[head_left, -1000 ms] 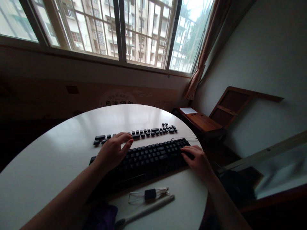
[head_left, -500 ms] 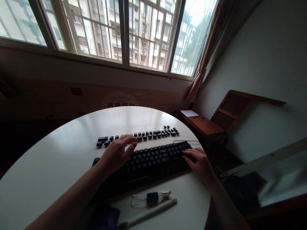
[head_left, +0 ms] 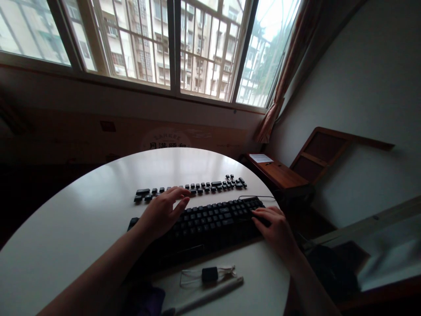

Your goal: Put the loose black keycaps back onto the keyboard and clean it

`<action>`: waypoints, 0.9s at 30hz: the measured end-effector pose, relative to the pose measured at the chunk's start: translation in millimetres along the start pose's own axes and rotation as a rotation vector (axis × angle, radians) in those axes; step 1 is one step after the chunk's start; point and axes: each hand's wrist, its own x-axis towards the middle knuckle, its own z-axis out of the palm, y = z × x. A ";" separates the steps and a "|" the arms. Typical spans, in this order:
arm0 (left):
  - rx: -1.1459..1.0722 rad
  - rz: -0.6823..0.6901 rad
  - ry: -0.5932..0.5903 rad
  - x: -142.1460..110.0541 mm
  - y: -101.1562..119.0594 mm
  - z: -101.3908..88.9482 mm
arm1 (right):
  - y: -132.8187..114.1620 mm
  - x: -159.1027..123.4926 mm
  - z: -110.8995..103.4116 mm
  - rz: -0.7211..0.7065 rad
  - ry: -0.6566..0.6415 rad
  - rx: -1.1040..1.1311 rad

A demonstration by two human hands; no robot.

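A black keyboard [head_left: 210, 221] lies on the round white table [head_left: 82, 219]. Behind it runs a row of loose black keycaps [head_left: 197, 189]. My left hand [head_left: 162, 213] hovers over the keyboard's upper left, fingers stretched toward the keycap row, holding nothing I can see. My right hand [head_left: 274, 228] rests on the keyboard's right end with its fingers curled over the keys there; what lies under them is hidden.
A wire keycap puller with a black handle [head_left: 208, 274] and a pale pen-like stick [head_left: 210, 294] lie at the table's near edge. A purple cloth [head_left: 149, 300] sits at the bottom. A wooden side table [head_left: 278, 173] with paper stands to the right.
My left hand has slid a little to the right along the keyboard's back edge. The view has drifted slightly; my right hand stays on the keyboard's right end.
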 end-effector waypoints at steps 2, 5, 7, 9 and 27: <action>0.005 -0.008 0.005 -0.4 0.6 -0.4 | 0.1 0.5 0.0 0.006 -0.001 0.000; 0.004 -0.015 0.011 -0.6 0.8 -0.5 | -1.2 1.8 -1.0 0.010 -0.010 0.014; -0.001 -0.017 0.016 -0.4 0.6 -0.2 | -2.8 2.4 -2.1 0.012 -0.010 0.025; -0.009 -0.019 0.020 -0.1 0.1 0.4 | -4.0 2.4 -3.3 0.019 -0.001 0.048; -0.012 -0.022 0.004 0.8 0.9 0.6 | 9.2 -3.5 1.7 0.135 0.074 0.204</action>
